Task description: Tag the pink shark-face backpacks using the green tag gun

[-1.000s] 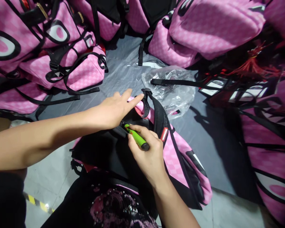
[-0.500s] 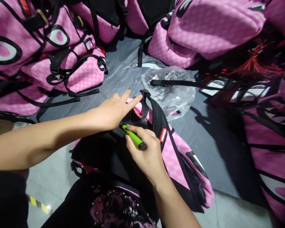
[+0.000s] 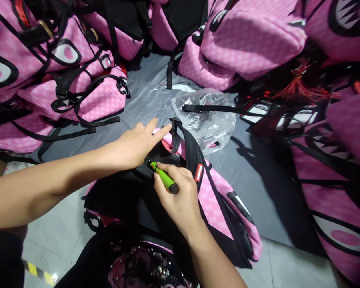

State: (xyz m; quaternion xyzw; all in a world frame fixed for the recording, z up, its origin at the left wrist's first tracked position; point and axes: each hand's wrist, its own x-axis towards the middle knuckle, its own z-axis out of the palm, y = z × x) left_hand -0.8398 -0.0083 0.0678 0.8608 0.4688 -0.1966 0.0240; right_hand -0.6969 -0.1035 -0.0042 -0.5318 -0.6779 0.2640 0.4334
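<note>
Pink backpack: left hand flat on it, fingers straight, holding nothing; right hand fingers wrapped round green pen-like tool, pose unchanged.

Piled pink backpacks wall the left, far and right edges of the grey sheet; the near backpack fills its near edge. Between lies open sheet, narrowed by a plastic bag.
</note>
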